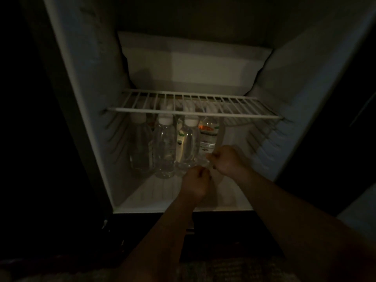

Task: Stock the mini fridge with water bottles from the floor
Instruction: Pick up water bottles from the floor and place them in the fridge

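Rightmost bottle (209,137) stands in the mini fridge (91,78) under the wire shelf (193,113), beside three other bottles (164,145). Right grip (225,159) is curled round its base. Left grip (196,181) is curled just beside it, too dim to tell if it's holding.

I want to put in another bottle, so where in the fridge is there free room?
Bare: the wire shelf, all of it, and the fridge floor between the right hand and the right wall. Crowded: under the shelf at left and middle, where the bottles stand side by side.
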